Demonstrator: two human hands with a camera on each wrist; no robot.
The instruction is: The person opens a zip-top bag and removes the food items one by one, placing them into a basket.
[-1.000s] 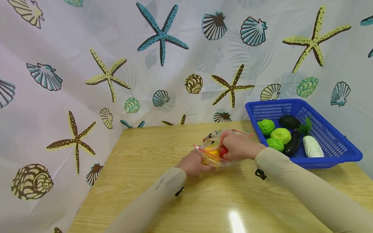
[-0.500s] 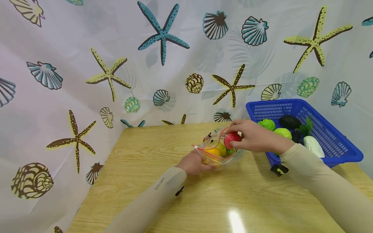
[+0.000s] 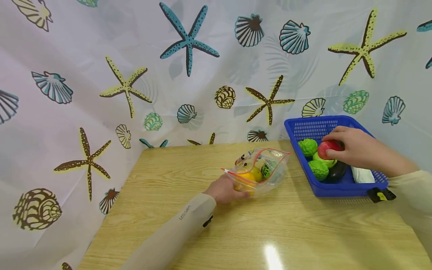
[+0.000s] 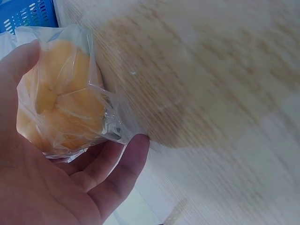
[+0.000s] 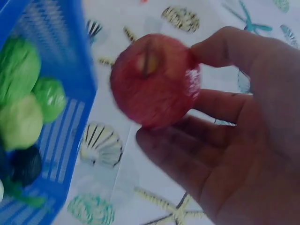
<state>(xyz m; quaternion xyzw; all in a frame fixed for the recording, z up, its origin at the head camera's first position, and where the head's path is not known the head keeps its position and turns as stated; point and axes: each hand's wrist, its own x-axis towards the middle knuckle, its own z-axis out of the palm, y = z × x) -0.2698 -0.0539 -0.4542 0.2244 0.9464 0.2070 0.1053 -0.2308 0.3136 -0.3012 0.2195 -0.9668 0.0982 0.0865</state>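
Observation:
My left hand [image 3: 223, 190] grips the near left side of a clear zip bag [image 3: 279, 174], which lies with its red-edged mouth agape on the table. Inside sit a ribbed orange fruit or vegetable [image 4: 70, 101], a yellow fruit [image 3: 257, 174] and a dark-patterned green one [image 3: 266, 170]. In the left wrist view my thumb lies along the plastic and my fingers curl beneath it. My right hand [image 3: 357, 149] pinches a red apple [image 5: 152, 82] between thumb and fingertips, stem showing. In the head view the apple overlaps the produce in the blue basket [image 3: 332, 190].
The basket at the right bears green heads [image 3: 308, 147], a pale green fruit [image 5: 21, 121], a dark eggplant [image 3: 337, 172] and a white vegetable [image 3: 362, 175]. Behind the wooden table [image 3: 175, 165] hangs a sea-patterned curtain [image 3: 202, 93].
My right hand has come out of the bag with the red apple and moved right, over to the basket. My left hand has kept its grip on the bag.

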